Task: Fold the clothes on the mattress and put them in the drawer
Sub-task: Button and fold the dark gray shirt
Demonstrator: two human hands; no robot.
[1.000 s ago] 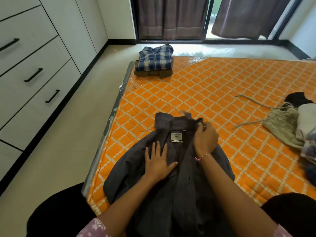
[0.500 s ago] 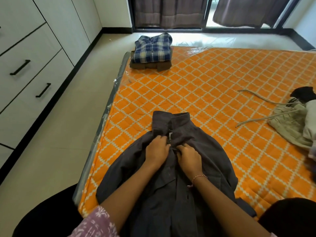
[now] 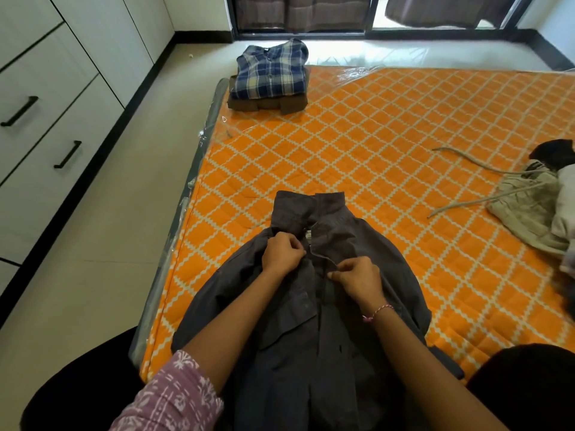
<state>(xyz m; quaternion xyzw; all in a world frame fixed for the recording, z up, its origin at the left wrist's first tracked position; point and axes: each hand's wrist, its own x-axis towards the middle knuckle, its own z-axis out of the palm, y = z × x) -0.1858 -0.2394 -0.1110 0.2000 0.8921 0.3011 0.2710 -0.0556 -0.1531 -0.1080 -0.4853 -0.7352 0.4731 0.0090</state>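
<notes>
1. Nearest to us, a grey shirt (image 3: 311,321) lies front-up on the near left part of an orange diamond-patterned mattress (image 3: 389,150), its collar pointing away from us.
2. Our left hand (image 3: 281,253) has its fingers curled, pinching the shirt's left front edge just below the collar.
3. Our right hand (image 3: 357,279) is also curled, pinching the right front edge slightly lower, so both hands grip cloth on either side of the shirt's opening. A thin bracelet (image 3: 378,312) circles the right wrist.
4. Our left forearm comes out of a pink patterned sleeve (image 3: 174,396) at the near left.
5. At the right edge of the mattress sits a heap of unfolded clothes (image 3: 535,209), beige on top, with drawstrings trailing left.
6. At the far left corner of the mattress, a folded blue plaid shirt (image 3: 270,70) rests on a folded brown garment (image 3: 267,104).
7. To the left, across a pale floor, stand white drawers (image 3: 46,126) with black handles, all closed.
8. Farthest away, dark curtains (image 3: 298,10) hang at a window.
</notes>
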